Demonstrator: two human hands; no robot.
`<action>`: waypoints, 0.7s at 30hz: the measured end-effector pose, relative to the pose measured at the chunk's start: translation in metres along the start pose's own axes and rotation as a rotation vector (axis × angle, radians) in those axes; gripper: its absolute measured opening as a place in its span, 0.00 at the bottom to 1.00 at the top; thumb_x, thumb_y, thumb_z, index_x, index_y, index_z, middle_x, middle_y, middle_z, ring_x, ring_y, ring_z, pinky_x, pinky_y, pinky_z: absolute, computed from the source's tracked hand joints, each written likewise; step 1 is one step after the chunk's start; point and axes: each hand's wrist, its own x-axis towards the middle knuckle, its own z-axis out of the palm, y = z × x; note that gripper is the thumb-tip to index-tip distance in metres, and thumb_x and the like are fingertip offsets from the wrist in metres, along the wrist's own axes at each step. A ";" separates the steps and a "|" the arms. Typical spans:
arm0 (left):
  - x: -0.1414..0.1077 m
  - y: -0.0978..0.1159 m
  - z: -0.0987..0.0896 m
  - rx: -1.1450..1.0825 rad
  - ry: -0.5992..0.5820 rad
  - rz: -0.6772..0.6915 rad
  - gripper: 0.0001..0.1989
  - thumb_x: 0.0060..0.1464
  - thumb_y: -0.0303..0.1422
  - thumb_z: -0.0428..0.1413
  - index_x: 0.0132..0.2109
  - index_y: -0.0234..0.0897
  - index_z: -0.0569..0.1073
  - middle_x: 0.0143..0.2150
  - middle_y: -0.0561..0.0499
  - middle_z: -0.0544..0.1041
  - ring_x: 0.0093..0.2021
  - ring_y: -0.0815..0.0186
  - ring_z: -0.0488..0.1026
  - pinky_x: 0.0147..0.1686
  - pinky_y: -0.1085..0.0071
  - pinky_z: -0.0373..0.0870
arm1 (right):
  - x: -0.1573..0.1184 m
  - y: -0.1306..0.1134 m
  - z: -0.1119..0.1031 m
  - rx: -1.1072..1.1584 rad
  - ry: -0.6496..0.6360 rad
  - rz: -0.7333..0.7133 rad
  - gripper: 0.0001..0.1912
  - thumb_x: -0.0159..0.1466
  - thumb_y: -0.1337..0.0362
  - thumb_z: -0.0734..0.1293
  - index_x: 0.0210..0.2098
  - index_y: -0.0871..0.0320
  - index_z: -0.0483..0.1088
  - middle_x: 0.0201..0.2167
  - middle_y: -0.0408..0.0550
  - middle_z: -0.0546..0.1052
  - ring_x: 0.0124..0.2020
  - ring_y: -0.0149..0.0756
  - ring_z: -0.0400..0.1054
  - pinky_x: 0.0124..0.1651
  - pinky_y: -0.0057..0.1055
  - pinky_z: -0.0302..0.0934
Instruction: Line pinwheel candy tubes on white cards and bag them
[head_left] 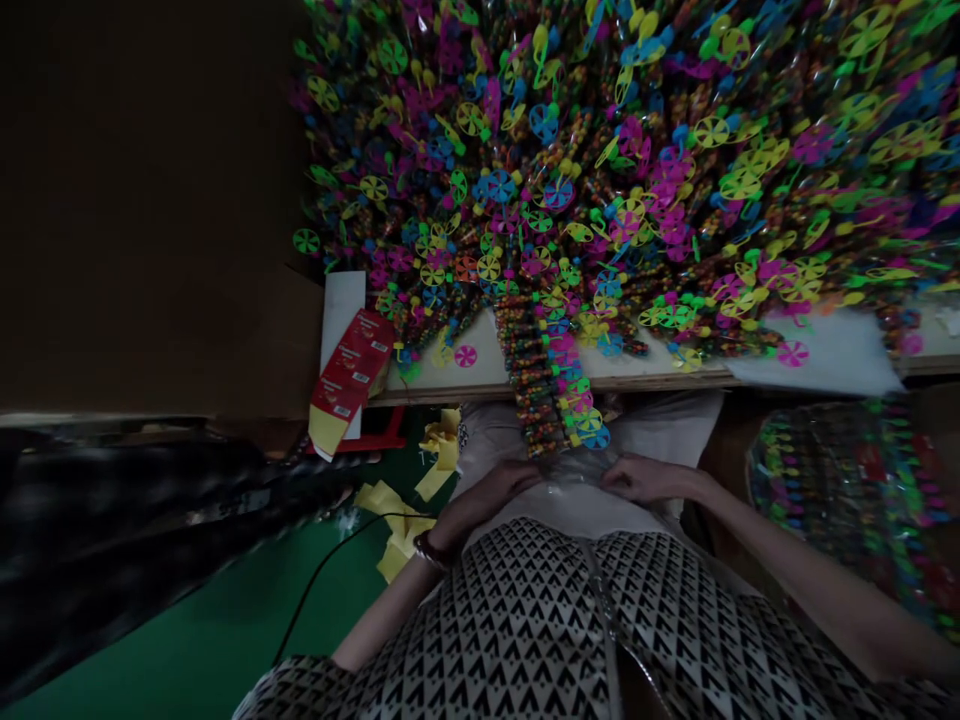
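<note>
Over my lap, a clear plastic bag [574, 468] is stretched between my two hands. My left hand [517, 482] grips its left side with curled fingers. At the opposite side, my right hand [637, 478] pinches the film. Just above the bag, a row of candy-filled tubes [532, 375] with coloured pinwheel tops hangs over the table edge, its lower end close to the plastic. Whether that end is inside the bag, I cannot tell.
A large pile of pinwheel candy tubes [555, 190] covers the table [480, 370]. Red printed card [351, 370] juts over the edge at left, near a cardboard box [150, 330]. Packed tubes [832, 490] sit low right. Another person's checked sleeve [135, 540] is at left; yellow paper [394, 520] lies below.
</note>
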 end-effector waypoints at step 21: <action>-0.017 -0.014 -0.001 0.519 0.223 0.160 0.16 0.63 0.26 0.43 0.50 0.39 0.72 0.52 0.46 0.76 0.56 0.65 0.69 0.66 0.55 0.51 | -0.003 0.021 -0.021 -0.586 0.710 -0.417 0.12 0.68 0.62 0.57 0.37 0.55 0.72 0.35 0.51 0.74 0.45 0.39 0.66 0.60 0.50 0.56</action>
